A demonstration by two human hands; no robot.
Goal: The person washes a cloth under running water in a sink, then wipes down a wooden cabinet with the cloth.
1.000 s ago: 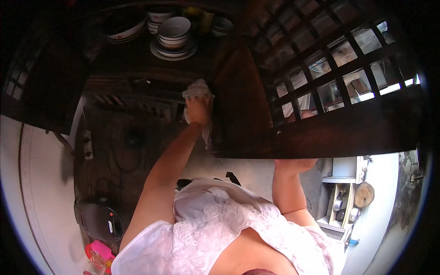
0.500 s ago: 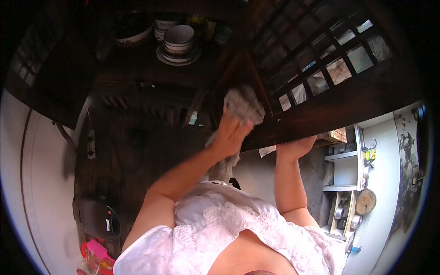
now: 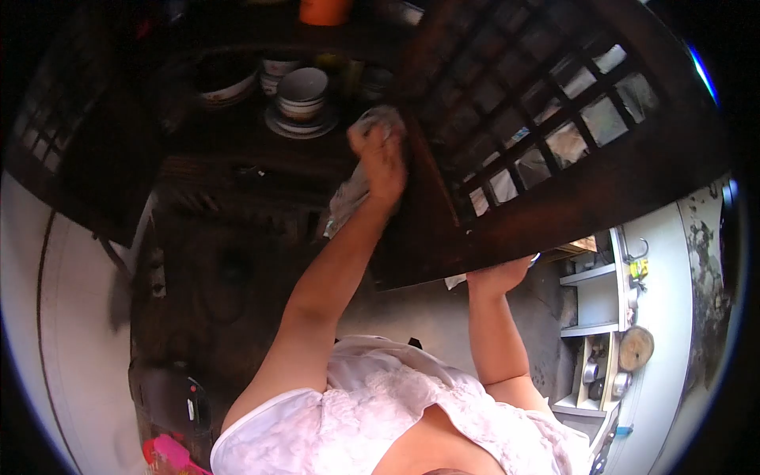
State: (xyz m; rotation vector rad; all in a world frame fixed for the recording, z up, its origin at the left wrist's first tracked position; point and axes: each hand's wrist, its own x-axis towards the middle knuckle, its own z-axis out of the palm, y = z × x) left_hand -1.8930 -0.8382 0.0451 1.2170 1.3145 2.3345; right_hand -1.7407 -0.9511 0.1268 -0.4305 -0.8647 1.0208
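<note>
My left hand (image 3: 381,162) is closed on a greyish-white cloth (image 3: 346,204), pressing part of it against the inner edge of a dark wooden cabinet door (image 3: 427,245) near the hinge side. The cloth's loose end hangs below the wrist. The door stands swung out and has a lattice of small panes (image 3: 546,150). At its lower edge is my right hand (image 3: 500,277), the fingers hidden behind the wood. On the cabinet shelf, a stack of bowls (image 3: 302,85) rests on plates (image 3: 301,127), left of my left hand.
More bowls (image 3: 279,66) and a wide dish (image 3: 229,93) sit further back. An orange container (image 3: 324,11) is on the upper shelf. Another cabinet door (image 3: 87,166) stands at left. Low left are a dark rounded appliance (image 3: 168,396) and a pink item (image 3: 170,451). White shelves (image 3: 592,297) hold pots at right.
My left hand with the cloth has moved up and left along the door towards the shelf. The door's near edge and my right hand appear slightly lower in view.
</note>
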